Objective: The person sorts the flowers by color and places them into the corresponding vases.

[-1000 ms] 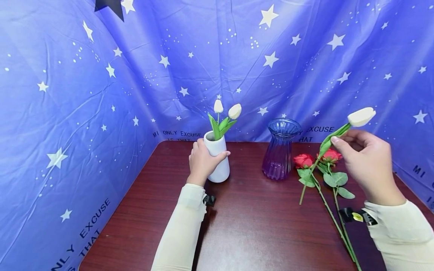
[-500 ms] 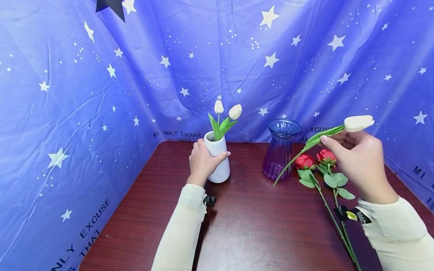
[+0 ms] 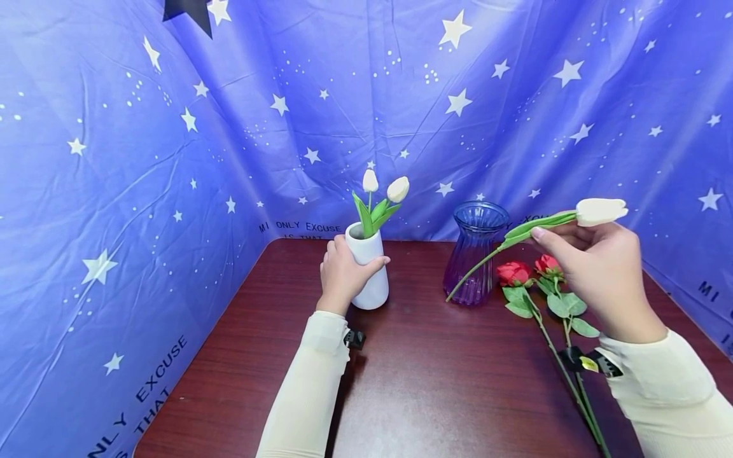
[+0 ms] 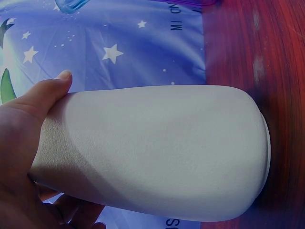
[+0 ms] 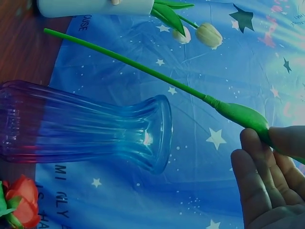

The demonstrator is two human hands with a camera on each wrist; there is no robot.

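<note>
The left hand [image 3: 343, 270] grips the upper part of a white vase [image 3: 371, 273], which stands upright with two white tulips [image 3: 397, 189] in it. In the left wrist view the thumb of the left hand [image 4: 28, 138] lies along one side of the vase [image 4: 157, 148]. Held up at the right, a third white tulip [image 3: 600, 212] is pinched at its leaves by the right hand [image 3: 609, 273]. Its stem slants down to the left, in front of the glass vase in the head view. The right wrist view shows the stem [image 5: 128, 61] and the pinching right hand [image 5: 267, 186].
A blue and purple glass vase [image 3: 471, 254] stands between the hands. Two red roses [image 3: 514, 273] with long stems lie on the dark red table [image 3: 424, 381] at the right, partly under the right wrist. A blue star-printed cloth [image 3: 343, 114] hangs around the table.
The right hand has moved left with its tulip, and the stem has swung from steep to a flatter slant, its lower end now farther left. The left hand has stayed on the white vase.
</note>
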